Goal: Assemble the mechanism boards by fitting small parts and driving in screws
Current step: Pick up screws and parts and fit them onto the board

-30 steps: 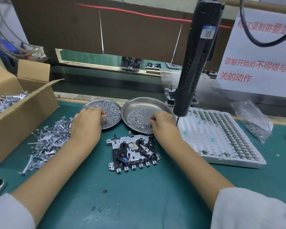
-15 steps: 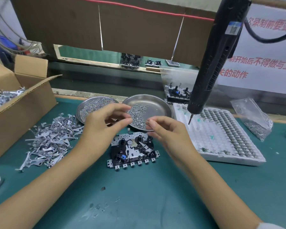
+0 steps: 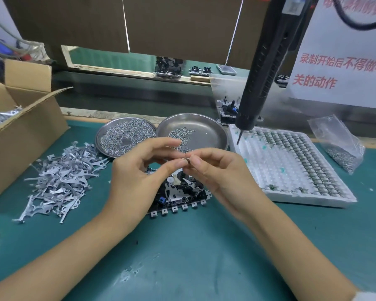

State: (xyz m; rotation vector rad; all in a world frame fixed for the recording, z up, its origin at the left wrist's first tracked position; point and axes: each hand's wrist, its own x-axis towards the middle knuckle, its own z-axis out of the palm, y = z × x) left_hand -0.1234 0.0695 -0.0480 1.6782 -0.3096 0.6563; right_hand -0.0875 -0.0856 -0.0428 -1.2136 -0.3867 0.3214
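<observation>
A black and silver mechanism board (image 3: 179,197) lies flat on the green mat, partly hidden by both hands. My left hand (image 3: 137,179) and my right hand (image 3: 220,170) hover just above it with their fingertips together. Between them they pinch a tiny metal part (image 3: 186,159), too small to identify. Behind the hands stand two round steel dishes: the left dish (image 3: 109,135) is full of small screws, the right dish (image 3: 213,131) holds a smaller heap. A black electric screwdriver (image 3: 263,68) hangs above the right dish, tip down.
A pile of grey stamped metal levers (image 3: 59,179) lies left of the board, beside an open cardboard box (image 3: 24,127). A white tray (image 3: 291,166) of small parts sits at right, with a plastic bag of screws (image 3: 339,146) beyond it. More boards stand at the back.
Both hands have left the screw dishes, risen above the board and come together. Their fingertips were apart half a second ago and now meet on a small part.
</observation>
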